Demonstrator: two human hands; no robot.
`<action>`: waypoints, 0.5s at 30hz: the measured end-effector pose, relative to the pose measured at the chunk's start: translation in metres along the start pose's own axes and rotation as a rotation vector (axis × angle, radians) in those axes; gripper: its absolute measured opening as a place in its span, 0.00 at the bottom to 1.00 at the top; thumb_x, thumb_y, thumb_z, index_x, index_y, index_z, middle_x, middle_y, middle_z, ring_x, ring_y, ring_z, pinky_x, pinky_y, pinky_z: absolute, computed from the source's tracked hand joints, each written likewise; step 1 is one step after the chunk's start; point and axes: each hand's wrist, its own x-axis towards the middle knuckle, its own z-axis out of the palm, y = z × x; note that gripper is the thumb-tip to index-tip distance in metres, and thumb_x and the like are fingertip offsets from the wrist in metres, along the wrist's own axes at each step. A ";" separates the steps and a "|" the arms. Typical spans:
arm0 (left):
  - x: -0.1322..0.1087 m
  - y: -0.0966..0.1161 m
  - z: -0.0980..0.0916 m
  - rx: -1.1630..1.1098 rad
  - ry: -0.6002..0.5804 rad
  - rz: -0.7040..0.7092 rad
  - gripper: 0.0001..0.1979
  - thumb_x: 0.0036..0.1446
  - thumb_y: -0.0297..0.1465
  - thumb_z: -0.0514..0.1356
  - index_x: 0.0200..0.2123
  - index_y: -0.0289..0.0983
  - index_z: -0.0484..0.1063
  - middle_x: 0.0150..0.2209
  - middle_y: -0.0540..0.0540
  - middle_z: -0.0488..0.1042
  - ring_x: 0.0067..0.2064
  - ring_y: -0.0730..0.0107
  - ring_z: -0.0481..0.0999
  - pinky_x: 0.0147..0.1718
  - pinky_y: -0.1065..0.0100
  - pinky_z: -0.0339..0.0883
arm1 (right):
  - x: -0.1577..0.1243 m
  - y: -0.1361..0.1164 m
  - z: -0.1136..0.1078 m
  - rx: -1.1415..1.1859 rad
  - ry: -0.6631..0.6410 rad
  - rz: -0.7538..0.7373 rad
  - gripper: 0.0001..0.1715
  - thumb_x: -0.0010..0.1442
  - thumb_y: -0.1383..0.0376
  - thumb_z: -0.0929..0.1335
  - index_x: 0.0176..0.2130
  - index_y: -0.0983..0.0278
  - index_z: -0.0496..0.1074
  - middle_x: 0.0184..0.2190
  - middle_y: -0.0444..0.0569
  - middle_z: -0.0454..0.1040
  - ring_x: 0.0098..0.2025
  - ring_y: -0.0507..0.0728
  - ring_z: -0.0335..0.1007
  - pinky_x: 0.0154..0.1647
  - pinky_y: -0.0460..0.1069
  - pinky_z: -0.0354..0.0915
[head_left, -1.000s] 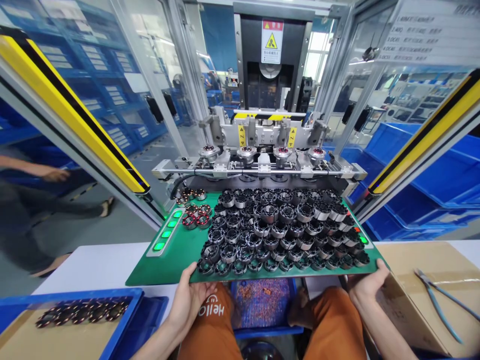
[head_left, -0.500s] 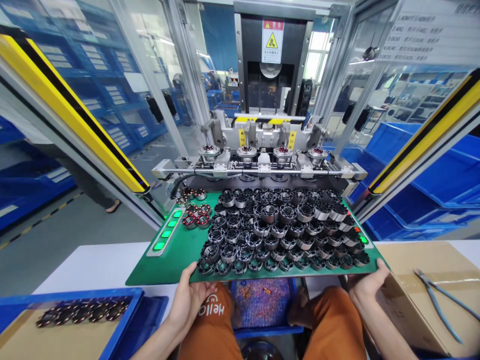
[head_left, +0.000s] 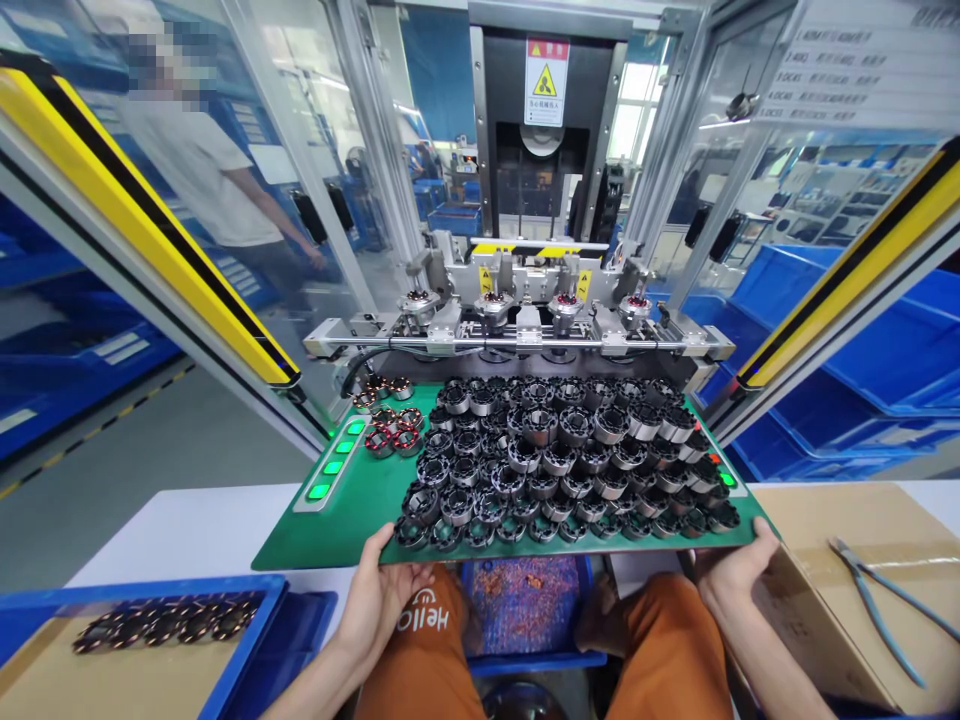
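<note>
A green worktop point(head_left: 330, 530) spreads in front of me, carrying stacked rows of dark motor stator cores point(head_left: 559, 460). My left hand point(head_left: 382, 595) grips its front edge left of centre, thumb over the rim and fingers curled beneath. At the right front corner, my right hand point(head_left: 735, 575) holds the same edge, its fingers mostly hidden below. Several wound stators point(head_left: 394, 432) with copper and red coils sit at the worktop's left. Behind them stands a winding machine point(head_left: 529, 310), with stators on its heads.
Lit green buttons point(head_left: 337, 462) flank the parts. A blue crate point(head_left: 277, 610) with wound stators is at lower left; pliers point(head_left: 877, 610) lie on a cardboard box point(head_left: 832, 500) at right. Below is a blue tray point(head_left: 529, 610) of scraps. Behind the left glass stands a person point(head_left: 225, 190).
Behind the left glass, the person has come further into view. The machine's rear bar has shifted slightly. My hands and the stator cores are where they were.
</note>
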 end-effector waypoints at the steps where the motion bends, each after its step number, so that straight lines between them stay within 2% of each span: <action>1: 0.000 0.000 0.000 -0.003 0.006 -0.002 0.20 0.50 0.50 0.71 0.32 0.42 0.73 0.27 0.47 0.76 0.28 0.62 0.70 0.29 0.62 0.74 | 0.000 0.000 0.000 0.004 -0.002 -0.006 0.32 0.48 0.43 0.76 0.46 0.58 0.77 0.34 0.41 0.76 0.33 0.56 0.66 0.34 0.50 0.70; 6: -0.001 0.002 0.001 -0.009 0.013 -0.014 0.18 0.52 0.49 0.69 0.33 0.41 0.74 0.28 0.47 0.77 0.29 0.61 0.71 0.30 0.62 0.75 | 0.000 0.000 0.000 0.031 0.010 -0.020 0.32 0.50 0.45 0.76 0.48 0.60 0.80 0.37 0.43 0.79 0.32 0.54 0.67 0.31 0.49 0.70; 15: -0.001 0.000 0.001 -0.013 0.015 -0.012 0.18 0.51 0.49 0.69 0.33 0.42 0.74 0.27 0.48 0.75 0.28 0.62 0.69 0.30 0.62 0.75 | -0.003 -0.002 0.003 0.009 0.004 0.003 0.29 0.47 0.44 0.75 0.43 0.58 0.75 0.32 0.40 0.74 0.32 0.55 0.66 0.33 0.50 0.70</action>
